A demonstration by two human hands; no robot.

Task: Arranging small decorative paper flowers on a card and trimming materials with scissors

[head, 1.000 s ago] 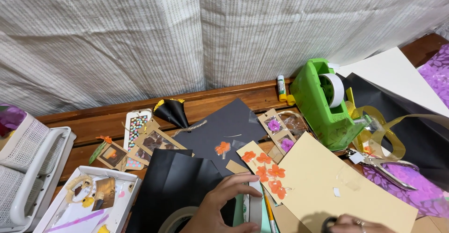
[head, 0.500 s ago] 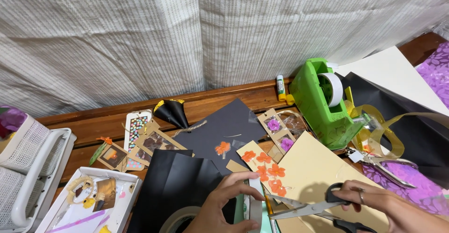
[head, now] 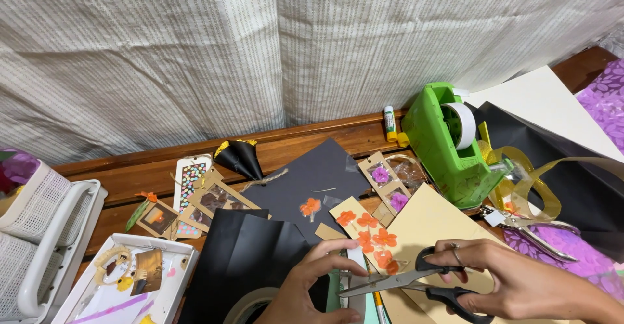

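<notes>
Far left: a white mesh basket (head: 39, 233) at the table's edge, and just right of it a white tray (head: 172, 278) holding small craft pieces.
Left of centre: black paper sheets (head: 253, 259) overlapping, with kraft tags (head: 211, 200) and a black paper cone (head: 239, 158) beyond them.
Left hand (head: 312, 288): comes up from the bottom edge, palm down, fingers curled and spread narrowly, fingertips pinching a small pale strip (head: 356, 259) at its upper end; a tape roll (head: 250, 304) lies just beside the wrist.
Scissors (head: 409, 282): black-handled, lying nearly level, blades slightly parted, tips pointing left and close to the strip and the left fingertips.
Right hand (head: 513, 278): enters from the lower right, thumb and fingers through the handle loops, gripping the scissors; a ring on one finger.
Under the hands: a tan card (head: 432, 223) and a strip with orange pressed flowers (head: 370, 230).
Right: a green tape dispenser (head: 445, 145), pliers (head: 536, 230), purple patterned paper (head: 608, 100).
</notes>
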